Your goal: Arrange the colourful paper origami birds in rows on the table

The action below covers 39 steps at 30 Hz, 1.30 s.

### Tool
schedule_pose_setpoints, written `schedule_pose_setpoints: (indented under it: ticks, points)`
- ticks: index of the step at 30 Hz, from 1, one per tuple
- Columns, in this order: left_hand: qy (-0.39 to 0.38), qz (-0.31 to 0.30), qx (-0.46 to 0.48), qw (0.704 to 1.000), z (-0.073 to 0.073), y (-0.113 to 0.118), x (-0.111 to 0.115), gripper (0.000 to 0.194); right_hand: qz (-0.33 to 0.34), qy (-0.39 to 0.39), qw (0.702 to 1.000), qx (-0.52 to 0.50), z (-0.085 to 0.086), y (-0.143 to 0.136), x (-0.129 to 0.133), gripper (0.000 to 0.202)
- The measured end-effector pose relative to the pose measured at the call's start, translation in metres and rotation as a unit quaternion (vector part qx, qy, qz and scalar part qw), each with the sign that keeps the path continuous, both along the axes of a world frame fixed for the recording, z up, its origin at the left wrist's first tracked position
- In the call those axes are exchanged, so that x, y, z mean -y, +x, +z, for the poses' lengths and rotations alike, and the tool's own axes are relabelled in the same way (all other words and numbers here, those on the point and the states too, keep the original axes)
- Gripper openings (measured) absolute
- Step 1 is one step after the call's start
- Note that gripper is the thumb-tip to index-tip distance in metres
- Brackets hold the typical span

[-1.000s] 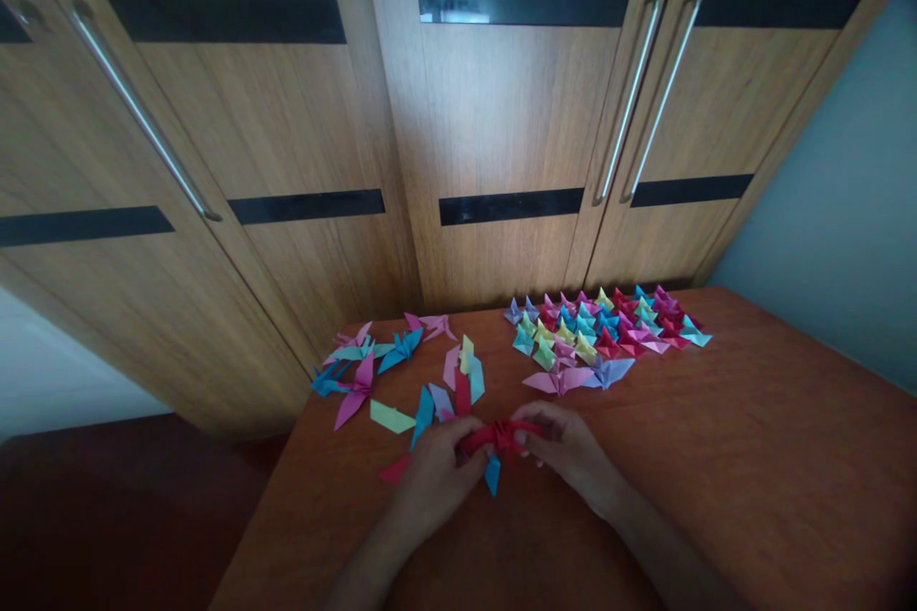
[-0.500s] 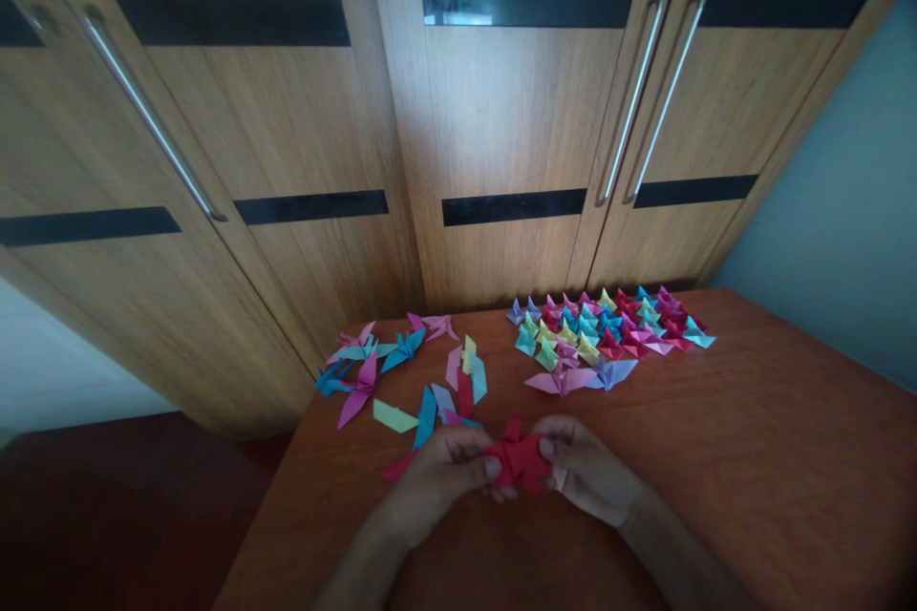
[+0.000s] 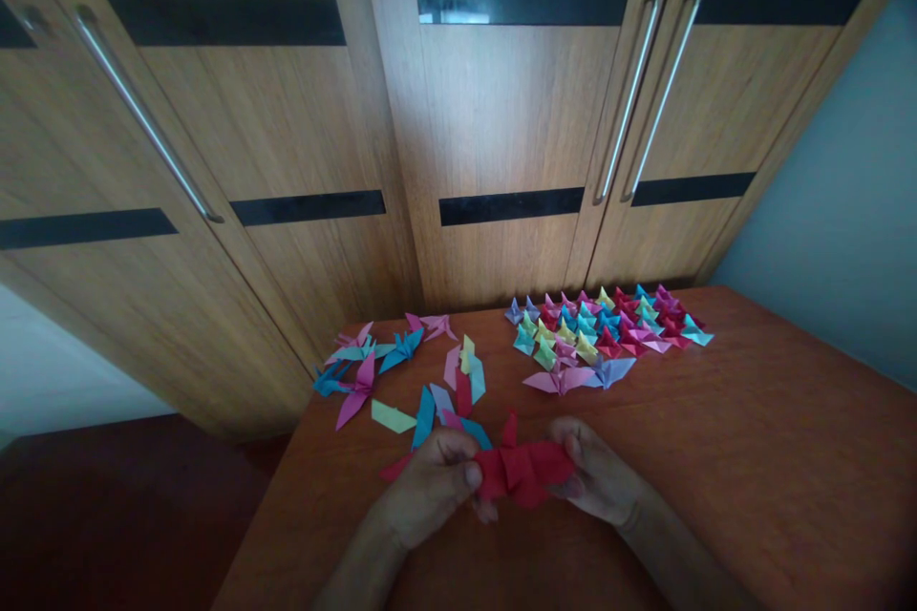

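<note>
1. The left hand (image 3: 434, 487) is pinching the red folded paper (image 3: 522, 475) at one end, thumb on top, fingers nearly closed.
2. Across from it, the right hand (image 3: 602, 475) is gripping the other end, fingers curling nearly closed too.
3. The paper is sitting between them, above the table (image 3: 752, 468)!
4. Light, even tension is probably serving best here; hard tugging would be risking torn creases.

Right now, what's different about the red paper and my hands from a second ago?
The red paper is opened wider, one tip pointing away from you. Your right hand shifted right and slightly nearer you; your left hand barely moved. Both still hold it; the other papers stayed put.
</note>
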<state>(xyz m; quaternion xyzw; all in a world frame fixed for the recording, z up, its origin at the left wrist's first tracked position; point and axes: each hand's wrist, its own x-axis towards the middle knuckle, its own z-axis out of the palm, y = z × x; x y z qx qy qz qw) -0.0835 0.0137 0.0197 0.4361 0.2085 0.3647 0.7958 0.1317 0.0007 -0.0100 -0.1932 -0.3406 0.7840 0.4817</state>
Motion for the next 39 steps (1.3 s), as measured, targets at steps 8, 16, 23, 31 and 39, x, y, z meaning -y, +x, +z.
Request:
schedule_pose_setpoints:
  ticks: [8,16,23,31,39]
  points:
    - [0.019,0.084,-0.14,0.986,0.015,-0.004,-0.011,0.03,-0.102,-0.025,0.99,0.091,0.006,0.007,-0.013,0.037]
    - [0.052,0.184,-0.248,0.95,0.016,-0.001,-0.018,0.03,-0.259,0.053,0.912,0.314,0.002,0.005,-0.023,0.035]
    - [0.097,0.168,-0.272,0.942,0.007,0.007,-0.016,0.03,-0.275,0.264,0.786,0.487,0.007,-0.01,-0.009,0.018]
    - [0.145,0.125,-0.302,0.934,-0.002,0.011,-0.014,0.03,-0.3,0.34,0.706,0.545,0.009,-0.015,-0.006,0.017]
    - [0.12,0.134,-0.284,0.942,0.001,0.009,-0.015,0.031,-0.383,0.355,0.629,0.576,0.009,0.003,-0.008,0.017]
